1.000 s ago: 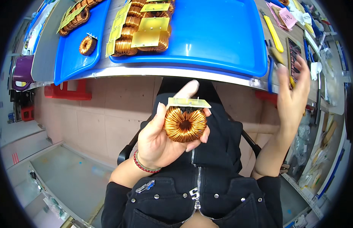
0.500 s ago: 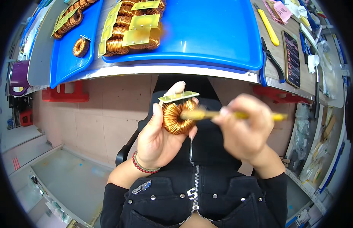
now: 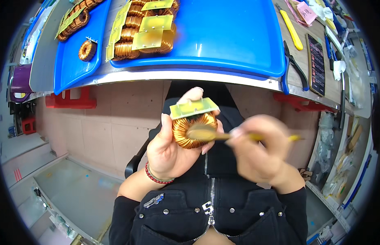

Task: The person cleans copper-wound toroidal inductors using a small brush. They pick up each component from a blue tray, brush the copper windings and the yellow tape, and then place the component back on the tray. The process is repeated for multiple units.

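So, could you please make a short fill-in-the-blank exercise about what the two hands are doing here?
1. The left hand holds a copper-wound ring coil with a small ______ board on top.
2. The right hand holds a thin yellow-handled brush whose tip touches the ______.
3. On the bench above lies a large tray of ______ colour.
4. More coils lie on the tray's ______ side in the picture.

Missing words: yellow-green; coil; blue; left

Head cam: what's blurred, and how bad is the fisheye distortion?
Head view: right hand and its yellow brush are motion-smeared; left hand and copper coil stay sharp; the blue tray edge bows from fisheye; corners are black.
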Available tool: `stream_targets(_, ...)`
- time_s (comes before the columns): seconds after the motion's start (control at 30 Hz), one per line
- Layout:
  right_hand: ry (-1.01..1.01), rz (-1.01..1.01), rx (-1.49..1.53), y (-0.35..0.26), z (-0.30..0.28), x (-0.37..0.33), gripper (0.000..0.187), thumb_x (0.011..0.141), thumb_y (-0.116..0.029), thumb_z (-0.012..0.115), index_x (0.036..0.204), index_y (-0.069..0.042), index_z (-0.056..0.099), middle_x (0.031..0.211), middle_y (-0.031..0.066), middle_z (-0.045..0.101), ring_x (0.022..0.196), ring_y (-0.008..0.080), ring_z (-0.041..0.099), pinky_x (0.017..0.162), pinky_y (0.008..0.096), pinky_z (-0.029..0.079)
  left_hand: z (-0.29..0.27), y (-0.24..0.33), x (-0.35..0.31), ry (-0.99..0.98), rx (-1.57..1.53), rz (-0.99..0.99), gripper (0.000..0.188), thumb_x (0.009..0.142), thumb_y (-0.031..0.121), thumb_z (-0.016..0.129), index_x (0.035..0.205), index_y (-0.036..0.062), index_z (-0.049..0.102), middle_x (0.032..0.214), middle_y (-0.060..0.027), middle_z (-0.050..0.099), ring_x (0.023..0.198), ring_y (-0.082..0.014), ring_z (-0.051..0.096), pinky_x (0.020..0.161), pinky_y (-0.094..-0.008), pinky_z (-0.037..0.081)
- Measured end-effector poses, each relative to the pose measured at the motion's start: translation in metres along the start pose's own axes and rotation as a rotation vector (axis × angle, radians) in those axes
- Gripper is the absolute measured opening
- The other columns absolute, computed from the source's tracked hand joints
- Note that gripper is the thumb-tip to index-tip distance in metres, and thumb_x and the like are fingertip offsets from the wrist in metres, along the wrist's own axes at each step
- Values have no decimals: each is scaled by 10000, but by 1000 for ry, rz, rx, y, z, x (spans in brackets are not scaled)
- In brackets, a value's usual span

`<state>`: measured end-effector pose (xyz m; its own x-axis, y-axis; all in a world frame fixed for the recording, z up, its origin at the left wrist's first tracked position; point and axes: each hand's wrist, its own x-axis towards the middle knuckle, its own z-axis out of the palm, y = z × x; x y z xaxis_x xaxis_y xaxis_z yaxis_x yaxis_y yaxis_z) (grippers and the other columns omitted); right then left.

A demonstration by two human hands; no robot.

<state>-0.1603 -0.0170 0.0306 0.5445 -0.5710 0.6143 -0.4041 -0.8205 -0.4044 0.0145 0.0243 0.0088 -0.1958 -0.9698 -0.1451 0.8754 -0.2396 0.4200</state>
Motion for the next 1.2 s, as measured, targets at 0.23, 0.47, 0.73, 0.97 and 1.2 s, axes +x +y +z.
stream_targets(0.23,100,142,212,8,14,-7,186,613,-10,706,774,-69,633,887,79,546,541,158,506,459,254,412,-8,7,1,-55,-27,-5,691,893,454,407,1415,93,136,1273,-187,384,1034,-276,495,711,-300,439)
stream_targets(0.47,253,215,8,15,-12,2,270,683,81,656,928,-22,611,1036,151,450,665,140,489,596,239,423,-13,12,-2,-30,775,312,878,744,106,671,1391,-20,91,1214,-158,424,1026,-225,517,842,-329,444)
stream_targets(0.73,204,82,-246,16,-6,12,198,608,37,676,789,-32,635,767,70,546,549,161,521,429,254,391,-13,5,5,100,1708,966,1051,558,122,851,1325,-100,167,1009,-156,539,828,-213,613,707,-280,525)
stream_targets(0.97,119,3,-277,15,-12,13,199,596,37,665,783,-25,633,802,95,547,561,176,526,417,254,375,-12,3,3,138,1819,1064,1016,567,148,850,1297,-102,189,989,-165,559,809,-228,619,709,-310,510)
stream_targets(1.2,-466,335,101,-17,-30,16,113,625,-34,612,718,-62,553,817,43,506,496,178,534,412,289,419,-22,-1,-1,43,1864,1017,991,534,149,858,1284,-73,249,928,-131,590,740,-215,599,604,-305,478)
